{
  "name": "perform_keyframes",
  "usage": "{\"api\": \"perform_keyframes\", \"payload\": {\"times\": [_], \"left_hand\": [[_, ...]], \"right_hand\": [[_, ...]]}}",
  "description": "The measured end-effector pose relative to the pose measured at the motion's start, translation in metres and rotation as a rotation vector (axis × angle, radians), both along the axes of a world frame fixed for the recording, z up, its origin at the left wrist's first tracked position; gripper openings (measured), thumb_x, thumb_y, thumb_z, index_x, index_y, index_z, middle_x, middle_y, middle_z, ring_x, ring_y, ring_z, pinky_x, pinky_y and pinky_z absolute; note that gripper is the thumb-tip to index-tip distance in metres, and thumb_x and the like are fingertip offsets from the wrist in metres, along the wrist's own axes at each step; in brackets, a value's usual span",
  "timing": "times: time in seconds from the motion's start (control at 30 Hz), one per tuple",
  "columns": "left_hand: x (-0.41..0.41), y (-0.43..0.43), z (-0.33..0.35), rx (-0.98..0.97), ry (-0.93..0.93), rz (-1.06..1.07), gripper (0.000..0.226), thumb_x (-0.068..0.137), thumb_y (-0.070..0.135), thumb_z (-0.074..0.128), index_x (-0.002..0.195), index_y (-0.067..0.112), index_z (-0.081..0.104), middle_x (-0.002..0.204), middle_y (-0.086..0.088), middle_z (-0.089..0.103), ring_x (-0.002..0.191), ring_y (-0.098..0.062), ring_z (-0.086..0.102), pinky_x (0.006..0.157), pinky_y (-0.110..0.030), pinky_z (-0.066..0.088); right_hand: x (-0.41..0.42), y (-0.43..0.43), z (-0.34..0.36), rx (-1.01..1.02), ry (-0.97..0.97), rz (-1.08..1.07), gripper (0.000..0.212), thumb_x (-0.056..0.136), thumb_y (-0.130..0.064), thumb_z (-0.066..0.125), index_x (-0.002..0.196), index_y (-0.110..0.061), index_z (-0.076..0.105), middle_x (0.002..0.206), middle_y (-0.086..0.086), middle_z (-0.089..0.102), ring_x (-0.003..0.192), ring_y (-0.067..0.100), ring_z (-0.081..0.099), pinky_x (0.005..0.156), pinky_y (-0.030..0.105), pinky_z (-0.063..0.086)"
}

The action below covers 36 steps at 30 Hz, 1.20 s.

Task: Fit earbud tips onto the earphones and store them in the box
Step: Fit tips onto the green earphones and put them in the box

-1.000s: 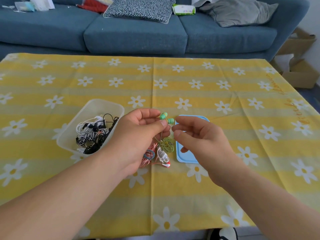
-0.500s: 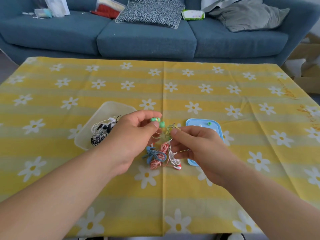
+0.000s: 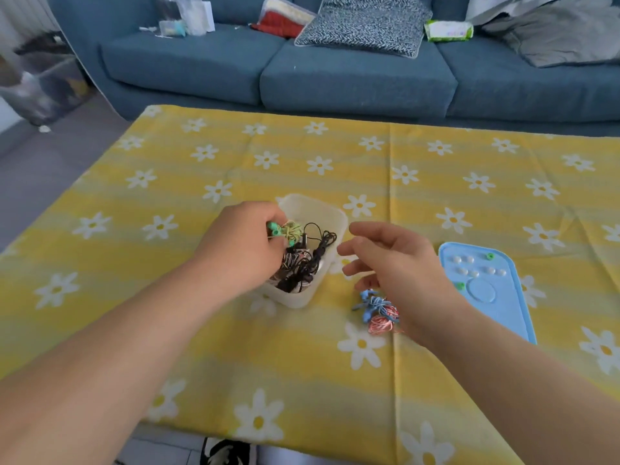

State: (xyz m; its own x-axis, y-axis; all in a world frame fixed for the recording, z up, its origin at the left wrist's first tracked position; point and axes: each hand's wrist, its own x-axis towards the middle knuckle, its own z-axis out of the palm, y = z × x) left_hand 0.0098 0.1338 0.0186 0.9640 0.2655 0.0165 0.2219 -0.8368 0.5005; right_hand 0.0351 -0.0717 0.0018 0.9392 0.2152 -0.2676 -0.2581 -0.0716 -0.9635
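My left hand (image 3: 243, 243) pinches the green earphones (image 3: 285, 231), their coiled cord bunched over the translucent plastic box (image 3: 330, 213). Inside the box lie several black and white earphones (image 3: 303, 268). My right hand (image 3: 399, 263) hovers with relaxed fingers just right of the box and holds nothing. Below it on the cloth lie a blue earphone bundle (image 3: 370, 302) and a pink one (image 3: 382, 322). A light blue lid (image 3: 503, 307) to the right carries several white tips (image 3: 476, 268) and two green tips (image 3: 490, 255).
The yellow daisy tablecloth (image 3: 335, 380) covers the table. A blue sofa (image 3: 352, 72) with cushions and clutter stands behind the far edge. A shoe (image 3: 224, 453) shows on the floor below the near edge.
My left hand carried the green earphones leftward over the box. My right hand let go of the cord and opened. The view swung left.
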Motion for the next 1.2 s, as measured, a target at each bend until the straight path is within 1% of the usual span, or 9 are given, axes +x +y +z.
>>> {"api": "perform_keyframes", "payload": {"times": [0.1,0.2,0.33,0.5,0.63,0.73,0.9,1.07,1.2], "left_hand": [[-0.005,0.002,-0.008,0.099,0.205,-0.075,0.024,0.087,0.023,0.068,0.111,0.027,0.069,0.100,0.001,0.066,0.089,-0.025,0.064,0.076,-0.033,0.053],[-0.005,0.003,-0.011,0.182,0.167,-0.125,0.032,0.084,0.012,0.065,0.116,0.017,0.066,0.117,-0.005,0.062,0.105,-0.030,0.061,0.087,-0.044,0.054],[-0.003,-0.001,-0.010,0.231,0.015,-0.153,0.021,0.085,0.006,0.064,0.104,0.012,0.070,0.109,-0.004,0.061,0.099,-0.029,0.061,0.080,-0.045,0.054],[-0.009,-0.043,0.002,0.034,-0.176,-0.398,0.017,0.091,0.011,0.062,0.101,0.015,0.075,0.101,0.000,0.068,0.093,-0.024,0.065,0.078,-0.037,0.052],[-0.011,-0.073,-0.007,0.124,0.058,-0.517,0.019,0.095,0.015,0.059,0.107,0.020,0.073,0.104,-0.002,0.070,0.093,-0.023,0.065,0.082,-0.041,0.054],[-0.004,-0.085,-0.016,0.180,0.273,-0.534,0.021,0.097,0.021,0.060,0.116,0.019,0.069,0.113,-0.004,0.067,0.096,-0.023,0.065,0.086,-0.040,0.056],[0.020,-0.105,-0.022,0.110,0.141,-0.465,0.022,0.098,0.021,0.060,0.117,0.023,0.071,0.114,0.001,0.068,0.100,-0.021,0.064,0.089,-0.037,0.054],[0.038,-0.137,-0.039,0.080,0.071,-0.558,0.048,0.094,0.001,0.052,0.131,0.028,0.067,0.134,0.005,0.064,0.125,-0.021,0.058,0.100,-0.040,0.050],[0.051,-0.152,-0.051,0.191,0.232,-0.639,0.074,0.082,-0.008,0.047,0.135,0.042,0.061,0.135,0.006,0.063,0.128,-0.021,0.054,0.098,-0.039,0.049]], "right_hand": [[-0.001,0.006,-0.004,-0.024,0.004,0.030,0.018,0.100,-0.011,0.058,0.110,-0.015,0.072,0.090,0.006,0.079,0.073,0.019,0.070,0.060,0.030,0.052],[0.000,0.010,-0.006,-0.045,-0.019,0.032,0.017,0.100,-0.011,0.059,0.108,-0.015,0.073,0.089,0.007,0.079,0.071,0.019,0.069,0.059,0.031,0.052],[0.005,0.005,-0.006,-0.054,-0.023,-0.011,0.018,0.100,-0.008,0.058,0.111,-0.013,0.071,0.087,0.008,0.078,0.068,0.018,0.069,0.057,0.032,0.053],[0.019,-0.029,-0.008,-0.155,-0.027,-0.116,0.021,0.098,-0.008,0.058,0.115,-0.014,0.069,0.086,0.007,0.077,0.066,0.017,0.069,0.056,0.032,0.053],[0.022,-0.059,-0.016,-0.339,-0.047,-0.114,0.018,0.094,-0.011,0.064,0.110,-0.015,0.071,0.084,0.005,0.077,0.063,0.011,0.070,0.056,0.030,0.056],[0.020,-0.079,-0.023,-0.508,-0.081,-0.078,0.013,0.092,-0.016,0.065,0.101,-0.019,0.074,0.084,0.009,0.076,0.068,0.017,0.069,0.069,0.040,0.061],[0.013,-0.108,-0.029,-0.798,-0.107,0.059,0.019,0.093,-0.015,0.055,0.091,-0.020,0.074,0.076,0.003,0.072,0.075,0.029,0.072,0.071,0.044,0.063],[0.007,-0.121,-0.036,-0.804,-0.114,0.118,0.020,0.093,-0.018,0.055,0.093,-0.022,0.074,0.081,-0.002,0.071,0.071,0.017,0.067,0.063,0.034,0.060],[0.001,-0.125,-0.034,-0.867,-0.169,0.251,0.015,0.095,-0.028,0.057,0.097,-0.026,0.072,0.074,-0.013,0.060,0.065,0.007,0.056,0.059,0.026,0.047]]}}
